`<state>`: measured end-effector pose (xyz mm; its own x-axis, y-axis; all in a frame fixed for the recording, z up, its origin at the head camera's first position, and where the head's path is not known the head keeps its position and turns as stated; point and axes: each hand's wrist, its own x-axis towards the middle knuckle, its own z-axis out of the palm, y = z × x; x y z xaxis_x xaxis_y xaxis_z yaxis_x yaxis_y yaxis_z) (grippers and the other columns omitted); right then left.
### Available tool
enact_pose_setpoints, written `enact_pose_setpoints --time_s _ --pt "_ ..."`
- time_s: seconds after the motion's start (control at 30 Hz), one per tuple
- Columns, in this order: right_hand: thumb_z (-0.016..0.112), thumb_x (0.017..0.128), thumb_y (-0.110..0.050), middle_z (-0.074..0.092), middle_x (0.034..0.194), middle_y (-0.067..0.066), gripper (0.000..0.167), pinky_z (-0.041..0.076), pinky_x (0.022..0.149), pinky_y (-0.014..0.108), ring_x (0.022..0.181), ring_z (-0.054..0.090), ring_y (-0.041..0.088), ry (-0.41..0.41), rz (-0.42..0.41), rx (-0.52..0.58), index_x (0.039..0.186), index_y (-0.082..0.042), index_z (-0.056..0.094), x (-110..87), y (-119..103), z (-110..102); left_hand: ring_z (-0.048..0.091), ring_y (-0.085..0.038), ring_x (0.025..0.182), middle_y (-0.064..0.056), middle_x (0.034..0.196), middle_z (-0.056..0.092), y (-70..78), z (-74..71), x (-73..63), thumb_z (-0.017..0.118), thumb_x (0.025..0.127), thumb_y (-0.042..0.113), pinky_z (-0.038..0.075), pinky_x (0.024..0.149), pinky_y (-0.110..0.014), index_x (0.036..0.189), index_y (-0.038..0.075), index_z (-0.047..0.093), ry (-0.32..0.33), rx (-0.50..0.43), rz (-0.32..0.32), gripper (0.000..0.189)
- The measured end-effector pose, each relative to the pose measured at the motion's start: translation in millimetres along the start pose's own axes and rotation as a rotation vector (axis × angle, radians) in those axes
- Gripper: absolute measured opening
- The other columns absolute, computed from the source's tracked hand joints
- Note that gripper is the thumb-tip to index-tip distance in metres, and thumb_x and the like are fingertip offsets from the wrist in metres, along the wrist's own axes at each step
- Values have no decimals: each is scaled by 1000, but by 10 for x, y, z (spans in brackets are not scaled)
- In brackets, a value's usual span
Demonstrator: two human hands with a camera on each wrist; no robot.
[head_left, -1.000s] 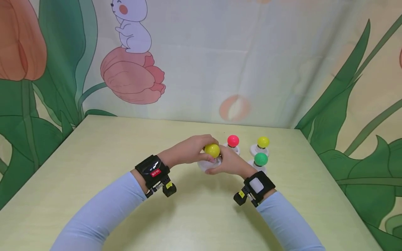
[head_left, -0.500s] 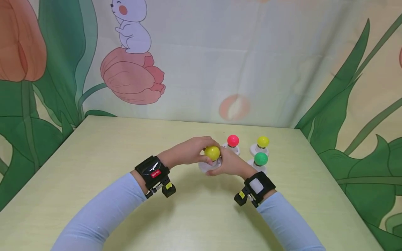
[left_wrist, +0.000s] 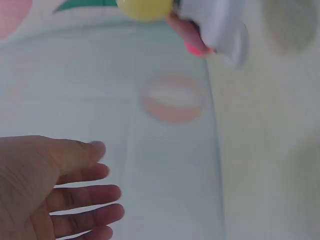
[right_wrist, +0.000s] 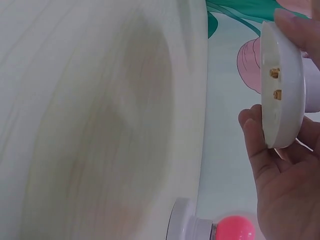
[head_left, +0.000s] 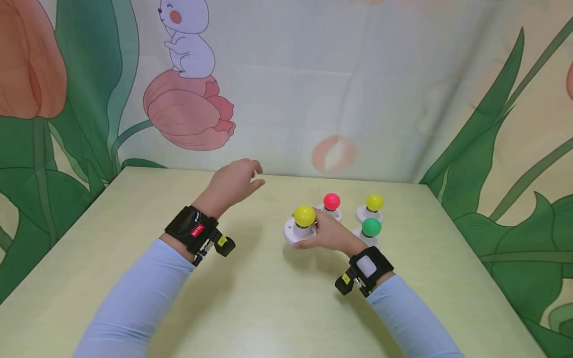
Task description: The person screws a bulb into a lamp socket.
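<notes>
My right hand [head_left: 329, 231] grips a white round lamp holder [head_left: 293, 232] by its rim, with a yellow light bulb [head_left: 305, 216] seated upright in it. Seen from the right wrist, the holder's hollow underside [right_wrist: 274, 120] shows two brass screws, and thumb and fingers pinch its edge above the table. Off to the left, my left hand [head_left: 233, 185] hovers with nothing in it. Its fingers [left_wrist: 85, 196] are spread and relaxed in the left wrist view, apart from the yellow bulb [left_wrist: 145, 7].
Behind and beside the right hand stand more lamp holders on the pale wooden table [head_left: 250, 308]: one with a red bulb [head_left: 332, 201], one with a yellow bulb [head_left: 374, 202], one with a green bulb [head_left: 371, 227]. A printed curtain [head_left: 277, 99] hangs behind the table.
My left hand has let go of the yellow bulb and moved up and to the left. The right hand still holds the lamp holder in nearly the same place.
</notes>
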<state>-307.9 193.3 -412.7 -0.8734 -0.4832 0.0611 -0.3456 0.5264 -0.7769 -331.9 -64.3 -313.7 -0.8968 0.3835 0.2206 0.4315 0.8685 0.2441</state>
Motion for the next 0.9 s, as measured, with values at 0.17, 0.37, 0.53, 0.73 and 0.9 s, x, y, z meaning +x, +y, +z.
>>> enact_pose_setpoints --time_s 0.17,0.37,0.53,0.73,0.9 --pt "89 67 -28 60 120 0 70 44 100 42 108 55 20 -5 3 0 128 -14 55 10 -3 -51 64 -29 103 -14 119 67 -310 115 -13 62 95 25 54 82 -46 122 3 62 -202 91 -143 36" --pt "89 67 -31 58 118 3 70 42 100 45 109 53 22 -1 33 -11 124 -13 53 9 20 -105 62 -23 89 -10 108 68 -509 250 -21 63 93 29 54 74 -44 111 3 66 -376 155 -243 32" --pt "89 66 -36 47 126 13 77 39 101 52 118 43 33 123 146 -154 128 -8 52 14 97 -104 57 -19 76 -6 92 66 -534 261 -14 62 94 29 53 62 -40 101 5 65 -313 194 -254 25" --pt "91 64 -32 34 147 20 86 32 108 55 129 34 42 143 248 -214 135 -4 51 21 200 -51 56 -18 72 -5 87 64 -519 267 -17 61 94 28 51 57 -38 98 5 65 -290 191 -245 24" --pt "92 61 -29 41 142 19 81 32 109 51 127 41 38 95 264 -191 127 -1 56 -1 256 -1 56 -19 73 -6 89 65 -529 304 -26 60 95 28 51 58 -38 100 4 65 -297 175 -250 25"
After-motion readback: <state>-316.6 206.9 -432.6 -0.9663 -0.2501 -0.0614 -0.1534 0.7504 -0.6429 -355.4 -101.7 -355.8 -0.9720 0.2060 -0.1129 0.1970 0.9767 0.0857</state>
